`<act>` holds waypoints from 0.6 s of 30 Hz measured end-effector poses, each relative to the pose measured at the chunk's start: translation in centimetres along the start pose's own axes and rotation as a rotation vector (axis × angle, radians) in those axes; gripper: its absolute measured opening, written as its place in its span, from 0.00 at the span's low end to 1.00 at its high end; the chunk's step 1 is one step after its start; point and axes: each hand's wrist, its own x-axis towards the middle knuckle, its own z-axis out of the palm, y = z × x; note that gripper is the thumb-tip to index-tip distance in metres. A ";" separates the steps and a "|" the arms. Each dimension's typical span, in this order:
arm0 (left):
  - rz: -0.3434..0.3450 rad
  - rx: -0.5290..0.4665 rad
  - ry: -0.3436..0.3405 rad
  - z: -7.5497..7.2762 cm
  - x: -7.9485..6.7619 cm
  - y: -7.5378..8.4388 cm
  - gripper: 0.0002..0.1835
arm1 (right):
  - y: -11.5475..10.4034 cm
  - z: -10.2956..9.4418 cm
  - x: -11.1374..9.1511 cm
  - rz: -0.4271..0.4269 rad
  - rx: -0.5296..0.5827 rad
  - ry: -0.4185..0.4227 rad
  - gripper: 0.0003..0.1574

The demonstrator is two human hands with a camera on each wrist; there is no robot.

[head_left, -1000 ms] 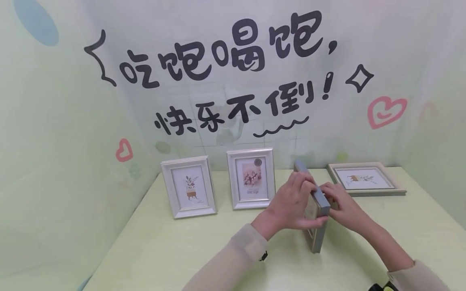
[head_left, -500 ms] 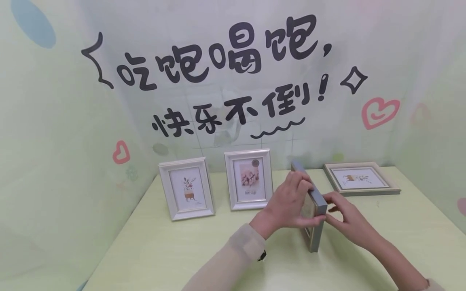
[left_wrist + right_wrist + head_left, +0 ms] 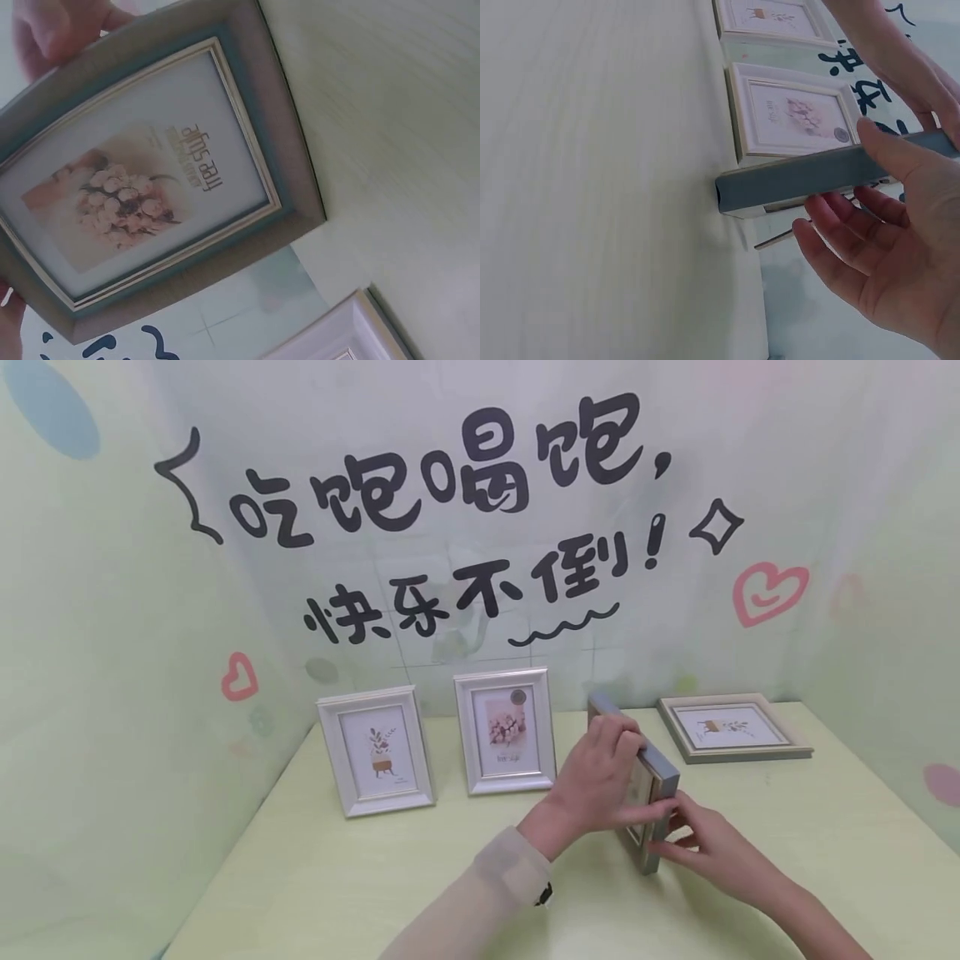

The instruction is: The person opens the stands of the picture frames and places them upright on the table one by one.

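A picture frame (image 3: 660, 766) with a grey edge stands on its end on the table, its narrow side towards me. In the left wrist view, the frame (image 3: 142, 195) shows a pink flower picture inside a brownish-grey border. My left hand (image 3: 600, 777) grips it over the top, thumb along the near corner. Lower down, my right hand (image 3: 723, 856) pinches the near side. The right wrist view shows the right thumb on the grey edge and the fingers (image 3: 847, 232) at the back. Beneath them a thin strip (image 3: 776, 239) sticks out behind the frame.
Two white picture frames stand at the back left: one with a plant picture (image 3: 378, 752), one with pink flowers (image 3: 506, 731). A beige, grey-edged frame (image 3: 735, 727) lies face up at the back right. A printed curtain (image 3: 375, 443) hangs behind the pale green table (image 3: 300, 877).
My right hand has come out from behind the frame towards me and down, and its thumb now lies on the near edge. The left hand keeps its grip on top.
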 end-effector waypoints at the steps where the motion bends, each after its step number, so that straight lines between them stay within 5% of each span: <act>1: -0.008 -0.026 -0.013 0.0 0.1 0.1 0.42 | -0.1 0.1 -0.1 0.015 -0.021 0.016 0.29; 5: -0.107 -0.247 -0.106 -0.3 0.3 0.2 0.44 | -0.7 0.3 -0.5 0.044 -0.118 0.088 0.34; 9: -0.405 -0.529 -0.170 -0.3 -0.1 0.0 0.46 | -0.8 0.1 -0.7 0.059 -0.182 0.132 0.32; 14: -0.771 -0.706 -0.271 1.0 -1.5 0.3 0.52 | -0.4 -0.6 -0.8 0.078 -0.189 0.126 0.31; 18: -0.944 -0.858 -0.374 2.3 -2.5 0.6 0.55 | 0.3 -1.3 -0.9 0.092 -0.187 0.125 0.29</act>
